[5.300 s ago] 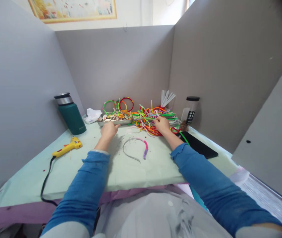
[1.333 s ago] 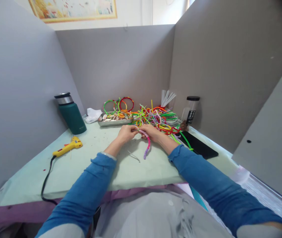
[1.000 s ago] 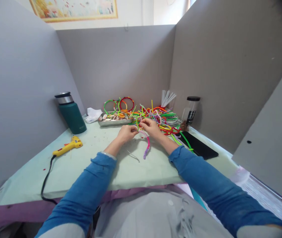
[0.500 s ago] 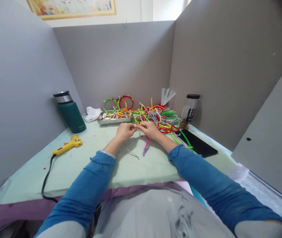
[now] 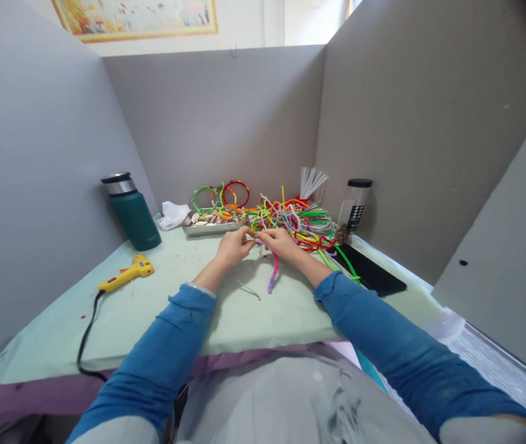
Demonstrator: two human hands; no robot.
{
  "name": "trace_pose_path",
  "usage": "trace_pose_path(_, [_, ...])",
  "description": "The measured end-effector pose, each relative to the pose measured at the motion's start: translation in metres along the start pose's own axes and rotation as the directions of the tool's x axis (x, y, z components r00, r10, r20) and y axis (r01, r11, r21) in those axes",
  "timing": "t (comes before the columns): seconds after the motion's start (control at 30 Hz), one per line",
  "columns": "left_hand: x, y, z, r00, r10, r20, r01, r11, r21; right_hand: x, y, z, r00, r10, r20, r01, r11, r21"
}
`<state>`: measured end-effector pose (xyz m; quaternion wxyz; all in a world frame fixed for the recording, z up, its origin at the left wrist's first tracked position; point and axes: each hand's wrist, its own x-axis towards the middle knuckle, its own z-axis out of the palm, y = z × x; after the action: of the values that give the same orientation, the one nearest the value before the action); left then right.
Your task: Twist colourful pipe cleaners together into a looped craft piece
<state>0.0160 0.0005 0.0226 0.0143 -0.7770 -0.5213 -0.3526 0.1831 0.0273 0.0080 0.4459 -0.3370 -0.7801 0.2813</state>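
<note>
Both hands meet fingertip to fingertip above the middle of the covered table. My left hand (image 5: 235, 245) is closed in a pinch at one end of a small piece that its fingers largely hide. From the other side my right hand (image 5: 281, 242) pinches a pink and purple pipe cleaner (image 5: 273, 274), whose fuzzy purple end hangs down toward the tabletop. Just beyond the hands lies a tangled heap of coloured pipe cleaners (image 5: 306, 221). A thin pale wire (image 5: 248, 288) rests on the table nearer to me.
A metal tray (image 5: 214, 229) of shells stands behind my left hand, with coloured rings (image 5: 236, 183) behind it. Toward the left are a green bottle (image 5: 134, 217) and a yellow glue gun (image 5: 126, 274) with its cord. At right are a black tablet (image 5: 373, 271) and a clear jar (image 5: 354, 209).
The fingertips have shifted slightly against each other while still pinching. The hanging pipe cleaner has moved a little. The whole view sits slightly lower in the frame.
</note>
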Motion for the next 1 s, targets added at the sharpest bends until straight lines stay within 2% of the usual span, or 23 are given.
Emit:
trace_pose_path(0.27, [0.001, 0.004, -0.003, 0.998, 0.050, -0.028, -0.053, 0.992, -0.116, -0.001, -0.010, -0.004, 0.995, 0.096, 0.022, -0.098, 0.976, 0.192])
trace_pose_path(0.5, [0.001, 0.007, -0.007, 0.987, 0.135, -0.092, -0.148, 0.978, -0.149, -0.001, -0.012, -0.007, 0.994, 0.079, 0.080, -0.103, 0.924, 0.367])
trace_pose_path(0.6, [0.001, 0.009, -0.009, 0.987, 0.132, -0.093, -0.143, 0.983, -0.119, -0.001, -0.012, -0.007, 0.995, 0.070, 0.075, -0.094, 0.918, 0.385])
trace_pose_path(0.77, [0.003, 0.007, -0.008, 0.998, 0.039, -0.042, -0.040, 0.999, -0.018, 0.001, -0.010, -0.002, 0.999, 0.039, 0.016, -0.042, 0.955, 0.295])
trace_pose_path(0.9, [0.004, 0.002, -0.002, 1.000, -0.004, 0.010, 0.003, 0.999, 0.049, -0.001, -0.005, 0.001, 0.998, -0.066, -0.011, 0.066, 0.996, 0.065])
trace_pose_path(1.0, [0.005, -0.002, 0.002, 0.999, 0.023, 0.035, -0.026, 0.997, 0.078, -0.002, -0.001, 0.002, 0.989, -0.148, -0.009, 0.146, 0.985, -0.086])
